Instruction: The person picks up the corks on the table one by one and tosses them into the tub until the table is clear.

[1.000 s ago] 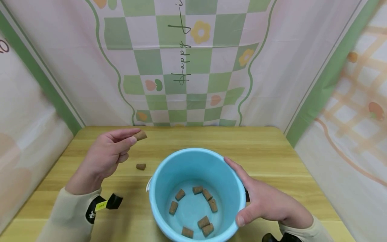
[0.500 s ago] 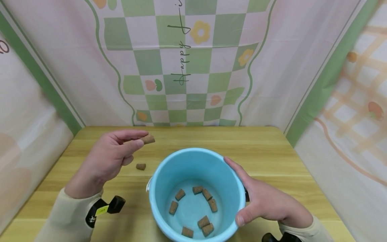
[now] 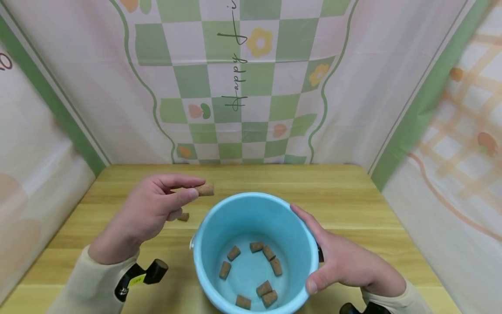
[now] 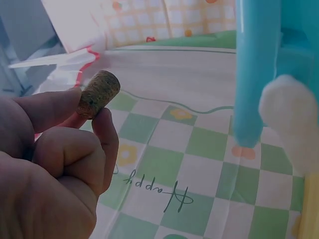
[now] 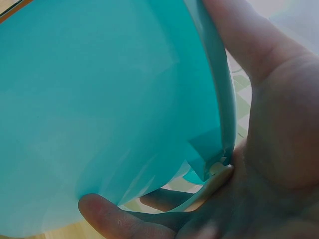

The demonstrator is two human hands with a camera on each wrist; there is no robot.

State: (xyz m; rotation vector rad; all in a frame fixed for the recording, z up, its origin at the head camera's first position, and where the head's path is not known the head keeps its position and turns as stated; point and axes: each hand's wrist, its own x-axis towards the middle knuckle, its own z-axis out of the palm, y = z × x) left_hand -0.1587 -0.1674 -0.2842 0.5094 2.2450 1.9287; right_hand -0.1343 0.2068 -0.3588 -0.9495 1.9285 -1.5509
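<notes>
Between thumb and fingertips, my left hand [image 3: 147,211] pinches a small brown cork [image 3: 206,189] in the air, left of the bucket's far rim. The left wrist view shows that cork [image 4: 99,93] jutting out past the fingertips. A light blue bucket [image 3: 198,266] stands upright at the front middle of the table, with several corks [image 3: 264,288] scattered on its floor. My right hand [image 3: 347,259] holds the bucket's right side, thumb at the rim. In the right wrist view its other fingers [image 5: 107,214] lie against the outer wall, with the handle [image 5: 214,181] across the palm.
Another cork [image 3: 183,216] lies on the wooden table [image 3: 313,179] left of the bucket, partly hidden by my left hand. A white handle end [image 3: 192,240] sticks out at the bucket's left. Printed cloth [image 3: 259,78] walls in the back and both sides.
My left hand has moved right and slightly nearer with the cork, toward the bucket's rim, and now partly covers the cork on the table. The right hand and bucket stay put.
</notes>
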